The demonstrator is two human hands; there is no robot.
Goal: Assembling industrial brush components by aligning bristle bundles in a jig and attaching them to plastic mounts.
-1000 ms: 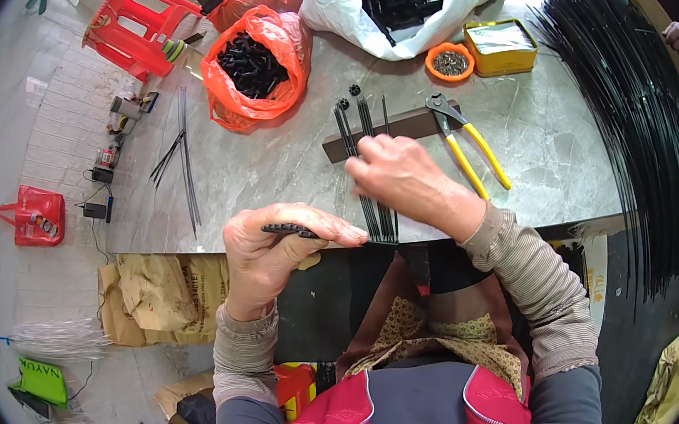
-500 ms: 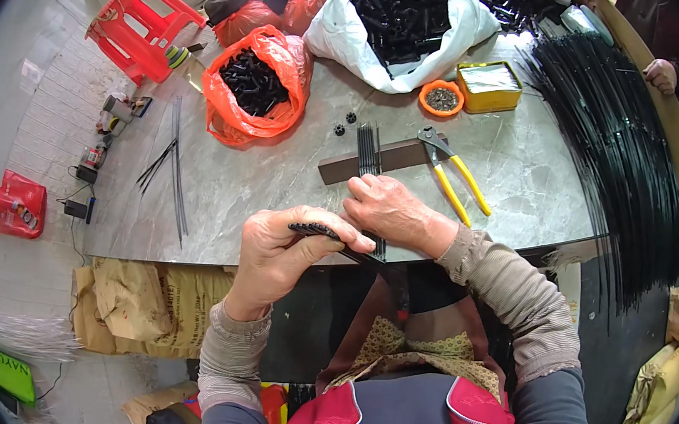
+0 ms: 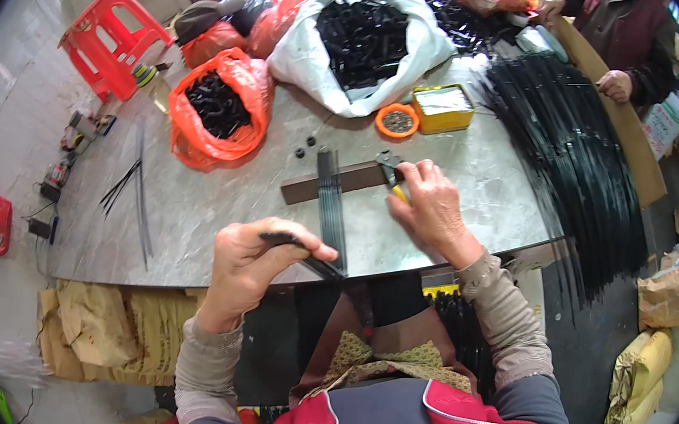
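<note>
My left hand [image 3: 243,266] is closed on a bundle of thin black rods [image 3: 312,264] at the table's near edge; one end of the bundle shows between thumb and fingers. From there, a flat row of rods [image 3: 329,211] runs away from me across a dark brown bar [image 3: 300,191]. To the right, my right hand [image 3: 438,211] is closed over the yellow handles of a pair of pliers [image 3: 388,161], mostly covering them. The pliers' dark jaws lie by the bar's right end. Two small black ribbed round pieces [image 3: 305,147] sit beyond the bar.
On the table [image 3: 213,223] stand a red bag [image 3: 252,131] and a white sack [image 3: 290,56] of black parts, an orange bowl [image 3: 380,124] and a yellow tin [image 3: 446,122]. A large heap of black rods [image 3: 564,154] covers the right side. Another person's hand [image 3: 616,86] rests beside it.
My right hand has left the row of rods, moved right and closed over the pliers' handles. My left hand still holds the bundle. The whole view has shifted somewhat.
</note>
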